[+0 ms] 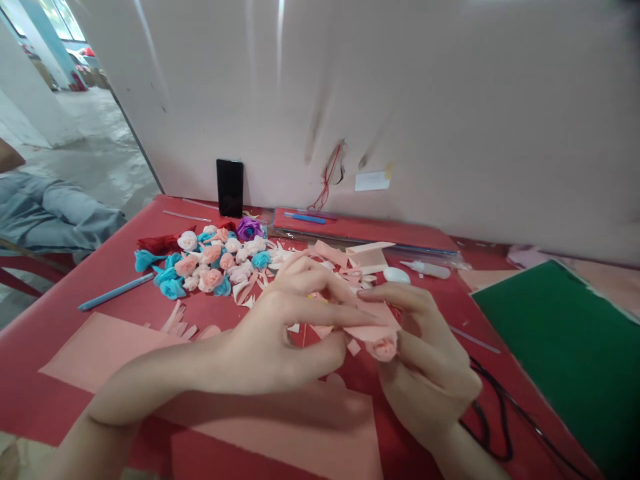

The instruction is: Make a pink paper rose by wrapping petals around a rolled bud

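Between my two hands is a pink paper rose (383,348) with a strip of pink paper (373,321) running up and back from it. My left hand (295,327) pinches the strip's left side between thumb and fingers. From the right, my right hand (425,360) grips the rose at its base, and its index finger reaches over the strip's top. The fingertips behind the paper are partly hidden. Below my hands lies a large sheet of pink paper (280,433) on the red table (30,373). Pink paper scraps (333,253) are scattered just behind them.
A pile of finished paper flowers (213,257) sits back left, near a black phone (230,188) leaning on the wall. A blue pen (116,291) lies at left. To the right are a small glue bottle (425,269), a green board (555,353) and a black cable (500,400).
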`<state>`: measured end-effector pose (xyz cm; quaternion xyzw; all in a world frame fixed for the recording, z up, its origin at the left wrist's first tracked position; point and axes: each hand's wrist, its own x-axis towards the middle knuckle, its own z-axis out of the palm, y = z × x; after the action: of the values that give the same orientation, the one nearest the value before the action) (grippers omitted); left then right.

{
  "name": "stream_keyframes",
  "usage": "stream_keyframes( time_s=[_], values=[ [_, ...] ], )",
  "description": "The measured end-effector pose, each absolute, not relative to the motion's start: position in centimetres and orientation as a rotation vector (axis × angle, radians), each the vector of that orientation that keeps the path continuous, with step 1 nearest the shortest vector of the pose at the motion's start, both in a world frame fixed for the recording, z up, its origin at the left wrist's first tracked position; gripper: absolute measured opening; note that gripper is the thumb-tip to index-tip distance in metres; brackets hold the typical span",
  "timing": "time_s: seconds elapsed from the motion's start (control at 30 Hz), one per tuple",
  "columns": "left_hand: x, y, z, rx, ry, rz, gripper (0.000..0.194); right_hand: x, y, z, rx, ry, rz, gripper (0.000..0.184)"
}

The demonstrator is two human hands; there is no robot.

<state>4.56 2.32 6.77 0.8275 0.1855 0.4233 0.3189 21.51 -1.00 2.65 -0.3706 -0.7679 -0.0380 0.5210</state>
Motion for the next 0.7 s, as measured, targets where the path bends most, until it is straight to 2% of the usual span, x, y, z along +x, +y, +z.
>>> stream_keyframes(
  time_s=[0.47, 0.6, 0.7],
  values=[
    [4.8, 3.1, 6.0, 2.040, 0.517, 1.085, 0.013, 21.2, -1.4, 2.9, -1.016, -1.758, -0.004, 0.020],
    [5.2, 3.2, 5.5, 1.757, 0.463, 1.062, 0.019, 20.9, -1.3, 3.2, -0.967, -1.723, -0.016, 0.020],
    [5.6, 3.2, 5.1, 1.535, 0.436, 1.032, 0.021, 20.8, -1.3, 3.0, -0.930, -1.678, -0.144, 0.024]
  ],
)
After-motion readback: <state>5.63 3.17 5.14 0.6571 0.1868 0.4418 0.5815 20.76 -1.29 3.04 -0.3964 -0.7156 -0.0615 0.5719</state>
